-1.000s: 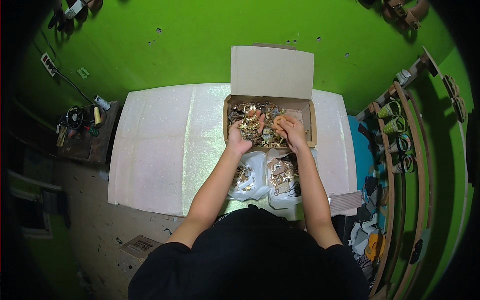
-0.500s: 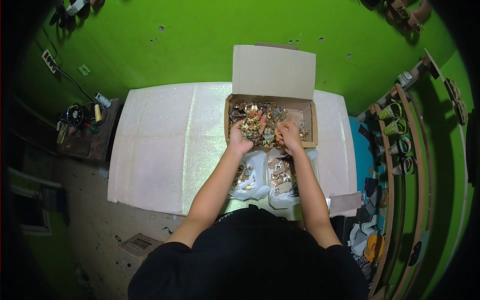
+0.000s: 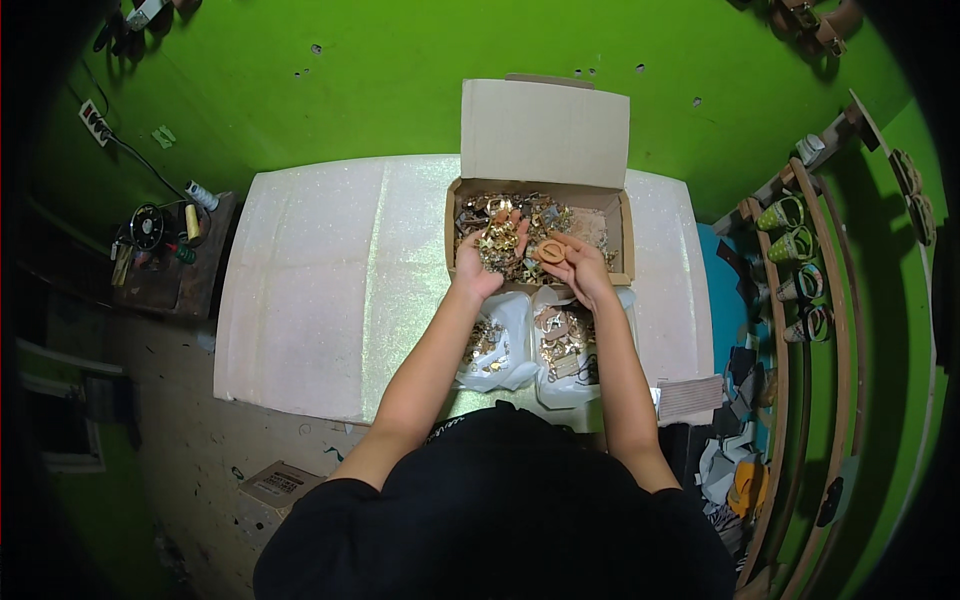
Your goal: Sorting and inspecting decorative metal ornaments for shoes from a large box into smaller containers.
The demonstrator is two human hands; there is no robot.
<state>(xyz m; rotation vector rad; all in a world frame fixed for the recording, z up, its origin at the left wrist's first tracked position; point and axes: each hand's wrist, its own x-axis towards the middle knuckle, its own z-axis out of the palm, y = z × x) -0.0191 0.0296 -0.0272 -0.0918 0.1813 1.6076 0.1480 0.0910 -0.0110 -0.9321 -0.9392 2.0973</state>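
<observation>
An open cardboard box stands on the table, its lid raised and a heap of mixed metal fittings inside. My left hand is palm up over the box's left part, cupped around a pile of gold-coloured metal fittings. Over the middle of the box, my right hand pinches a tan oval buckle between thumb and fingers. Below my wrists sit two plastic-lined containers: the left container holds small gold pieces, the right container tan and gold buckles.
The table has a pale glittery cover. A striped grey piece lies at its right front edge. On the right stands a wooden rack with sandals; scraps are piled below. A dark side table with thread spools is at left.
My right hand has risen slightly out of the heap and turned, and the tan oval buckle now shows in its fingers. My left hand still cups the gold fittings.
</observation>
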